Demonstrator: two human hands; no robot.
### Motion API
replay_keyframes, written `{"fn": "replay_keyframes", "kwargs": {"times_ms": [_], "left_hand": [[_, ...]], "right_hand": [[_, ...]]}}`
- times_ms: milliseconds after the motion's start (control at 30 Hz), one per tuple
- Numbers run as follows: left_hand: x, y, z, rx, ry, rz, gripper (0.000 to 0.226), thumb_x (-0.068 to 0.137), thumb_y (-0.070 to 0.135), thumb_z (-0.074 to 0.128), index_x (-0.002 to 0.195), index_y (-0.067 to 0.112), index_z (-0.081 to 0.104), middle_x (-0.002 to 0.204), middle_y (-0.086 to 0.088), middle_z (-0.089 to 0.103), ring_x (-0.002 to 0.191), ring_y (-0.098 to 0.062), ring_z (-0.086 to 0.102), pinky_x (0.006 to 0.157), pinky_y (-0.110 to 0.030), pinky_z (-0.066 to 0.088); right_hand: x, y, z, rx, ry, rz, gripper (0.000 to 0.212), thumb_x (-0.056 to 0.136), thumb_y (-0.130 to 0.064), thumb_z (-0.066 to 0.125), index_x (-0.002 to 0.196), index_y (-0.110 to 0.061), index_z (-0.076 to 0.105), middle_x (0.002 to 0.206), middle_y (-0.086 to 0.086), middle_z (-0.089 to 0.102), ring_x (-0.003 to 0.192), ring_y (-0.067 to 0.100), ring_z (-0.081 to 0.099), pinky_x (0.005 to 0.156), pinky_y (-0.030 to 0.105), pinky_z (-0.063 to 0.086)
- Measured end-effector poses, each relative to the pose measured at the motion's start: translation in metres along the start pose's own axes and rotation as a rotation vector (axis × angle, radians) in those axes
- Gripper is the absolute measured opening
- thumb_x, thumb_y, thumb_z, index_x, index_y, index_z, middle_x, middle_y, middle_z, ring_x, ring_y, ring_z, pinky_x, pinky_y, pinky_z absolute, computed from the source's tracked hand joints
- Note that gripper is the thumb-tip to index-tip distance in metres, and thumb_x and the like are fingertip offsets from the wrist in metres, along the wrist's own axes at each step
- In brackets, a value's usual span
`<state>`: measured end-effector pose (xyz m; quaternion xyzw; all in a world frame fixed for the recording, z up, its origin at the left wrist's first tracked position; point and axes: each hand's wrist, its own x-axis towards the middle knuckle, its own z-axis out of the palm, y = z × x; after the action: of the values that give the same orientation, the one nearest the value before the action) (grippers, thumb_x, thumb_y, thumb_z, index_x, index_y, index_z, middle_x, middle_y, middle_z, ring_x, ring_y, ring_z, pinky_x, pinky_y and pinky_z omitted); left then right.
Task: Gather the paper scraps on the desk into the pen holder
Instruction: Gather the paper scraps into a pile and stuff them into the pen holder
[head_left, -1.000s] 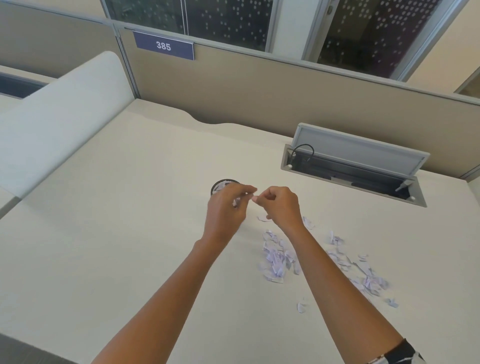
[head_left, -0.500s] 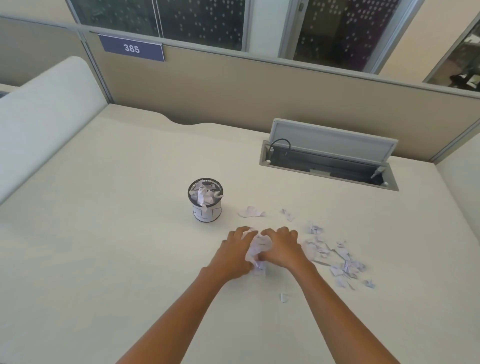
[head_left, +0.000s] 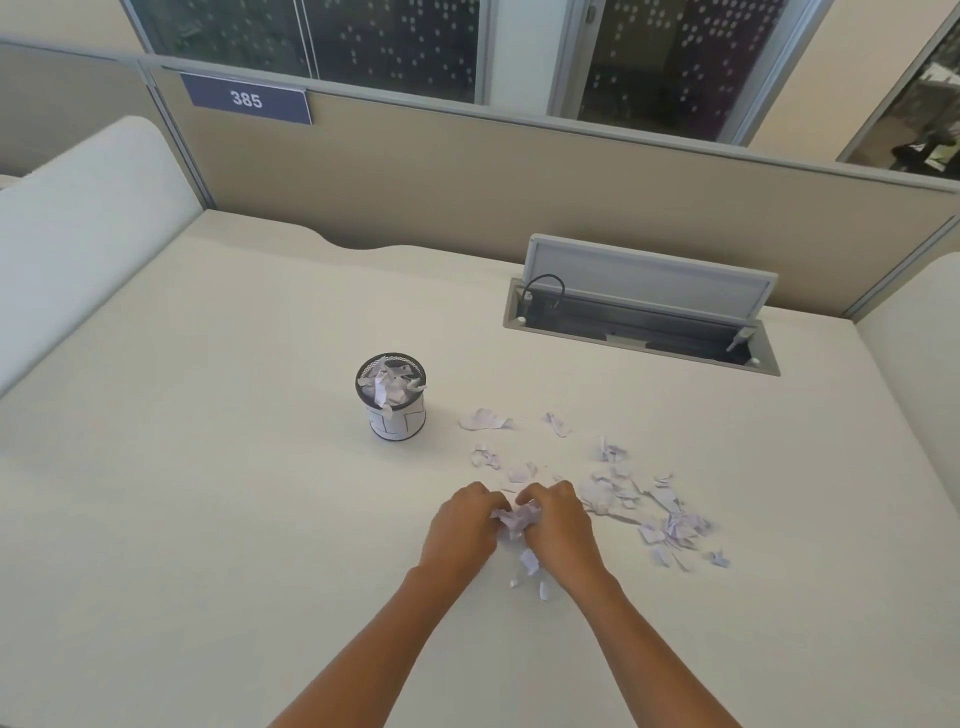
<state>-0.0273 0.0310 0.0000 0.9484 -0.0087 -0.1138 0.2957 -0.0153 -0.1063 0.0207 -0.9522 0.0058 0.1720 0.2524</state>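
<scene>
A black mesh pen holder (head_left: 390, 408) stands upright on the cream desk (head_left: 208, 493), stuffed with crumpled white paper to its rim. My left hand (head_left: 462, 530) and my right hand (head_left: 561, 525) press together on the desk, front right of the holder, both closed around a small bunch of paper scraps (head_left: 517, 517). A few bits lie just below my hands. More loose scraps (head_left: 644, 504) are scattered to the right, and several others (head_left: 485, 420) lie between my hands and the holder.
An open cable box (head_left: 641, 322) with a raised grey lid is sunk into the desk at the back right. A tan partition (head_left: 467, 182) with a "385" sign runs along the back. A white divider (head_left: 78, 244) bounds the left side.
My hands came down from over the pen holder to the desk and closed together on a bunch of scraps; since half a second ago they have bunched it tighter.
</scene>
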Motion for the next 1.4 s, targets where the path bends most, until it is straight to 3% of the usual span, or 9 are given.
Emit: {"fn": "replay_keyframes", "kwargs": {"times_ms": [133,333,567,767,900,1033,1167,1400], "left_hand": [[-0.002,0.002,-0.012,-0.107,0.097,-0.085,0.032,0.078,0.003,0.052,0.091,0.022,0.074,0.09,-0.002,0.07,0.08,-0.022,0.064,0.069,-0.032,0.052],[-0.005,0.001,-0.033,-0.271,0.242,-0.157,0.034,0.081,-0.003,0.051,0.087,0.02,0.075,0.091,0.001,0.071,0.081,-0.019,0.063,0.076,-0.034,0.053],[-0.009,-0.001,-0.066,-0.372,0.359,-0.172,0.035,0.077,-0.004,0.053,0.081,0.023,0.075,0.076,0.007,0.069,0.071,-0.013,0.059,0.063,-0.021,0.045],[-0.005,-0.011,-0.103,-0.423,0.474,-0.189,0.036,0.076,-0.005,0.054,0.082,0.023,0.076,0.071,0.006,0.07,0.069,-0.014,0.06,0.062,-0.024,0.047],[0.002,-0.018,-0.13,-0.43,0.554,-0.204,0.032,0.077,-0.002,0.057,0.084,0.023,0.077,0.071,0.003,0.069,0.068,-0.017,0.06,0.06,-0.026,0.047],[0.012,-0.026,-0.153,-0.454,0.594,-0.237,0.031,0.077,-0.001,0.056,0.085,0.022,0.076,0.072,-0.004,0.07,0.068,-0.024,0.06,0.059,-0.028,0.044],[0.021,-0.036,-0.167,-0.454,0.613,-0.251,0.039,0.075,-0.006,0.048,0.084,0.019,0.076,0.067,-0.006,0.067,0.056,-0.019,0.048,0.054,-0.026,0.037],[0.037,-0.046,-0.177,-0.424,0.614,-0.228,0.035,0.079,-0.002,0.049,0.081,0.022,0.075,0.058,0.016,0.056,0.053,-0.007,0.046,0.05,-0.017,0.031]], "right_hand": [[0.003,-0.006,-0.007,0.118,0.039,0.009,0.029,0.081,0.0,0.054,0.102,-0.015,0.068,0.105,0.011,0.059,0.089,0.022,0.06,0.064,0.022,0.038],[0.011,-0.026,-0.023,0.246,0.04,0.012,0.027,0.077,0.003,0.056,0.085,-0.017,0.072,0.094,0.004,0.067,0.077,0.02,0.059,0.054,0.02,0.038],[0.014,-0.062,-0.041,0.367,0.03,-0.054,0.025,0.073,0.002,0.061,0.08,-0.017,0.074,0.081,-0.003,0.065,0.075,0.02,0.062,0.058,0.022,0.044],[0.029,-0.106,-0.051,0.376,0.056,-0.135,0.024,0.074,0.004,0.062,0.08,-0.017,0.074,0.083,-0.001,0.063,0.08,0.018,0.059,0.055,0.019,0.044],[0.043,-0.136,-0.057,0.376,0.081,-0.189,0.027,0.071,0.005,0.061,0.08,-0.017,0.074,0.086,0.004,0.064,0.087,0.023,0.062,0.068,0.033,0.055],[0.056,-0.161,-0.06,0.378,0.088,-0.215,0.026,0.071,0.005,0.064,0.077,-0.018,0.074,0.086,0.005,0.065,0.086,0.023,0.062,0.068,0.034,0.055],[0.07,-0.18,-0.06,0.357,0.087,-0.235,0.025,0.071,0.006,0.063,0.077,-0.015,0.074,0.079,0.001,0.062,0.09,0.025,0.064,0.075,0.04,0.058],[0.089,-0.196,-0.051,0.319,0.072,-0.236,0.024,0.076,0.005,0.061,0.087,-0.013,0.073,0.089,0.006,0.065,0.088,0.026,0.063,0.069,0.035,0.054]]}}
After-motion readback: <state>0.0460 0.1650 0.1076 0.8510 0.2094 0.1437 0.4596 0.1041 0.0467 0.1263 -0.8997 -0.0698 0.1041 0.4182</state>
